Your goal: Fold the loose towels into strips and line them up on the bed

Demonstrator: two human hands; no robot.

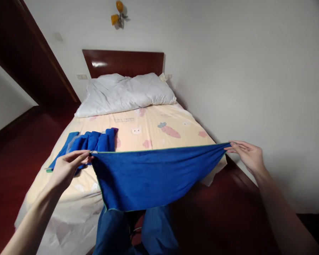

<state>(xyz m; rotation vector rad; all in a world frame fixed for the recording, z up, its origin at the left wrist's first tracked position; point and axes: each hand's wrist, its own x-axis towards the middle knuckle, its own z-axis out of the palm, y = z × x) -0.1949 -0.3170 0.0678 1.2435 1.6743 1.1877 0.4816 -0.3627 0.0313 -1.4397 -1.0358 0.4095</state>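
A blue cloth with a thin green edge hangs stretched between my two hands, above my knees and the near edge of the bed. My left hand pinches its upper left corner. The upper right corner is pinched in my right hand, farther out to the side near the wall. The cloth's top edge is pulled nearly straight, while the lower part hangs loose and slants up to the right. Several folded blue cloths lie in a row on the bed, just beyond my left hand.
The bed has a cream sheet with carrot and cat prints. A white quilt or pillow lies against the dark wooden headboard. A white wall stands on the right, and dark red floor shows beside the bed.
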